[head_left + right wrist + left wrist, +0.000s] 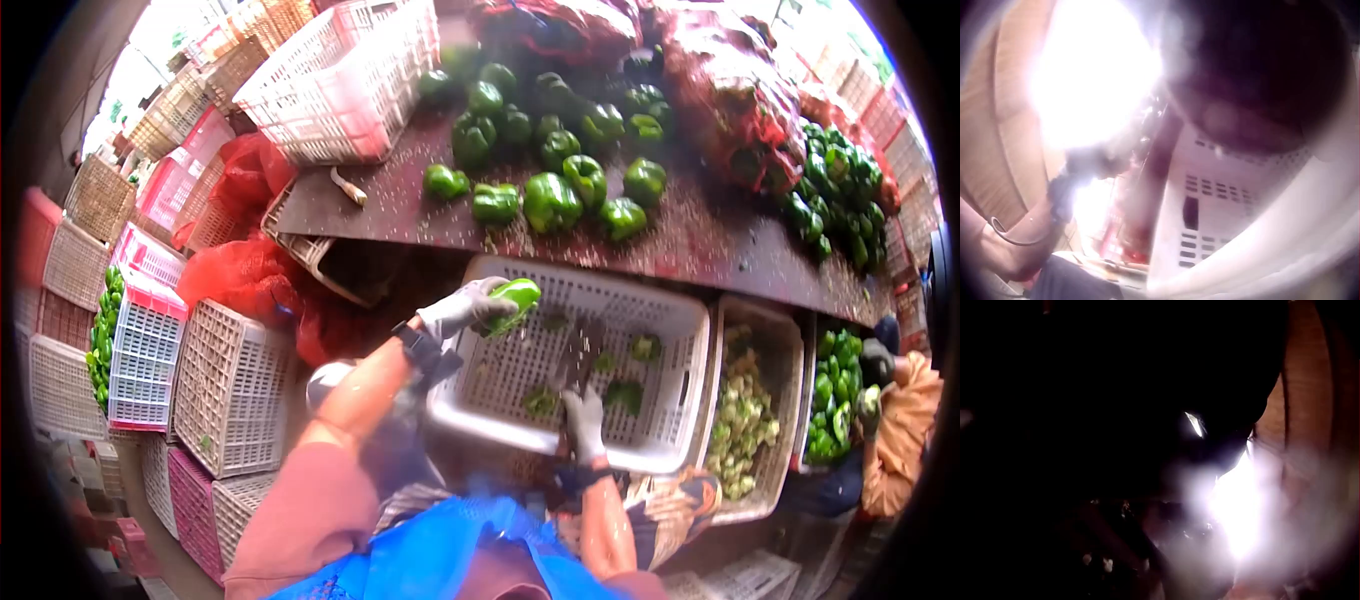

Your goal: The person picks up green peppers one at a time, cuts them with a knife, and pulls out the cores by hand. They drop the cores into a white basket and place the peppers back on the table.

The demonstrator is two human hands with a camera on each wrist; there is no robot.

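Note:
My gloved left hand [463, 308] grips a green bell pepper [516, 297] above the left side of a white plastic crate [690, 375]. Lower down, over the crate's near edge, my gloved right hand [583, 425] holds a knife [580, 355] whose broad, blurred blade points away from me. Several green pepper pieces [625, 397] lie on the crate floor. In the right wrist view, glare covers much of the left hand, while the left forearm [1025, 244] and the perforated crate wall [1210, 215] show. The left wrist view is mostly dark, with strong glare.
Beyond the crate, a dark table [400, 215] bears several bell peppers [552, 203], a white basket [345, 85] and red net sacks [735, 100]. At right stands a crate of pale trimmings [745, 420], with another person [905, 430] beyond it. Stacked crates [235, 385] line the left.

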